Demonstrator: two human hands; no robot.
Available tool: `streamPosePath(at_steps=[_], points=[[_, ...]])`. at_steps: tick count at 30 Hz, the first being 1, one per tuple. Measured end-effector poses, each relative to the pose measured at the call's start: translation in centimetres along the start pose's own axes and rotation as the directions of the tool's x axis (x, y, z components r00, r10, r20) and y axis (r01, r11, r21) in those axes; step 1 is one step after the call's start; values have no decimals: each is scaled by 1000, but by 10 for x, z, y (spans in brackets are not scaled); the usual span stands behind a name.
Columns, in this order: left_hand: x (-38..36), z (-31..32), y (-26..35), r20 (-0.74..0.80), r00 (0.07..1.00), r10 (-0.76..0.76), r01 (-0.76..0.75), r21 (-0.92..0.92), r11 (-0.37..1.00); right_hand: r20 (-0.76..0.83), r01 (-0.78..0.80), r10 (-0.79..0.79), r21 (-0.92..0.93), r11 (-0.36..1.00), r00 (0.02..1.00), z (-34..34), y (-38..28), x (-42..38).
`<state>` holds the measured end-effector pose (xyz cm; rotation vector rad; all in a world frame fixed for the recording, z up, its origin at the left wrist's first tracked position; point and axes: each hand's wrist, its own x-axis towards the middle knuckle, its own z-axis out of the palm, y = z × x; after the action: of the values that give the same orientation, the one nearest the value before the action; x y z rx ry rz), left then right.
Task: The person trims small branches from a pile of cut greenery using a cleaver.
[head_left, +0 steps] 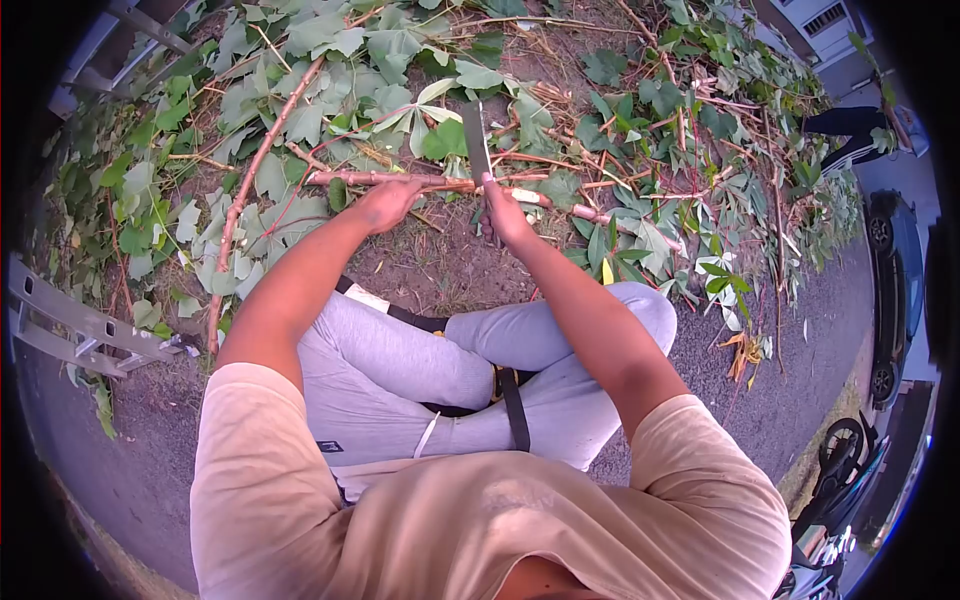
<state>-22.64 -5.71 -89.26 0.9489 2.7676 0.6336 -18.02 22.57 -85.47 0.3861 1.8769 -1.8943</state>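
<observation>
My left hand (390, 204) is closed around a reddish-brown stem (345, 179) that lies crosswise in front of my folded legs. To its right, my right hand (504, 212) grips the handle of a large knife (476, 140), whose blade points up and away from me, across the line of the stem. Just right of that hand the stem shows a pale patch (528, 197). Broad green leaves (445, 140) lie beyond both hands, and bare soil (440, 255) shows between them and my legs.
A long curved branch (250, 185) lies at the left. Cut leafy branches cover the ground beyond. A metal ladder (80, 325) is at the left edge. At the right are a person in dark trousers (850, 125), a parked car (893, 290) and a motorcycle (840, 460).
</observation>
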Motion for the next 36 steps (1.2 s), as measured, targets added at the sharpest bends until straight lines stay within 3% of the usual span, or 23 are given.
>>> streamPosePath(at_steps=[1,4,6,9,12,13,15,16,17,19,21,23,25,26,28,29,31,32,33,35,36], points=[[-3,1,4,-1,1000,0,0,1,1000,-98,-175,154,-267,948,983,-2,19,14],[-5,-3,14,149,980,-135,136,9,991,-143,-37,10,-188,981,990,-3,24,32],[0,-8,15,123,983,-135,138,-22,990,-99,-31,44,128,991,994,-5,-17,10],[1,-2,0,16,994,-111,112,-106,988,-151,375,-345,298,878,927,-5,-50,-5],[-2,2,-20,103,993,-64,71,-67,995,-191,555,-523,207,806,831,-5,-68,-21],[-2,5,-21,107,992,-69,77,-74,994,-188,548,-517,206,811,835,-6,-51,-18],[1,-12,-6,231,953,-196,209,-29,978,-152,406,-421,-118,906,894,-7,-2,-4],[3,-8,-10,280,934,-221,238,-30,971,-83,132,-152,-214,968,985,-3,4,-6],[4,-6,-8,279,936,-214,230,-25,973,-45,-139,131,-323,936,990,0,8,-8],[3,-9,-11,205,961,-184,188,0,982,-73,-73,57,-245,967,996,5,6,-3],[-2,-13,-10,125,978,-165,168,-16,986,-37,-118,114,-113,987,993,7,-5,-1],[0,-22,-6,73,988,-136,135,22,991,7,-74,74,-13,997,997,3,-29,-8],[-2,-23,6,121,979,-164,160,42,986,-35,95,-92,83,992,995,4,-57,-19],[-2,-16,6,145,971,-192,182,77,980,-34,93,-90,75,993,995,2,-61,-21],[-4,-7,3,157,965,-211,191,133,973,-107,399,-389,96,912,915,3,-66,-26],[-7,-12,5,165,963,-212,192,130,973,-108,392,-381,99,915,918,2,-53,-21],[-3,-25,11,160,970,-184,146,224,964,-114,427,-492,-353,832,863,-8,9,9],[-2,-28,15,164,969,-187,147,228,962,-60,334,-423,-518,787,904,-17,47,39],[-1,-20,9,157,971,-177,138,235,962,2,-135,148,-392,910,989,-18,28,22],[-3,-15,4,27,994,-102,91,273,958,-17,15,-23,-394,919,1000,-13,25,26],[-5,-15,5,-8,996,-84,84,236,968,-5,25,-30,-396,918,1000,-14,23,31]])
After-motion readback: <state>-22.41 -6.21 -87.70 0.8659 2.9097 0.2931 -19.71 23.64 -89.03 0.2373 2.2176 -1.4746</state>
